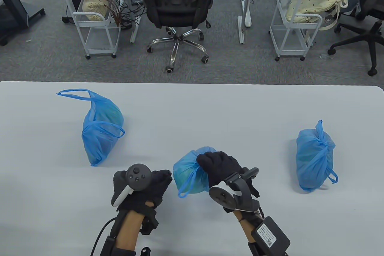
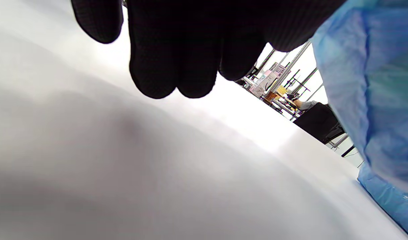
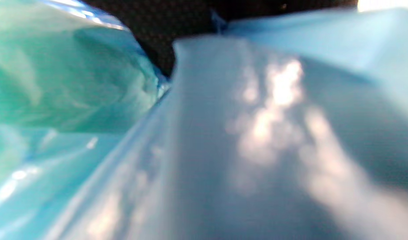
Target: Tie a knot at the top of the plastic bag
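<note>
- Right hand [image 1: 220, 167] grips the gathered neck of the middle blue bag [image 1: 189, 172], which sits at the table's [image 1: 210, 112] near edge between both hands; keeping that bunch tight looks wise.
- Left hand [image 1: 150, 184] rests just beside the bag, fingers [image 2: 163, 66] loosely curled, holding nothing.
- One handle loop [image 1: 187, 185] hangs free; the left hand should probably take it.

Table view high overhead, left wrist view skimming the table [image 2: 157, 173], right wrist view seemingly against plastic

Filled blue plastic bag [image 1: 190, 172], top bunched, near table's front edge.
</note>
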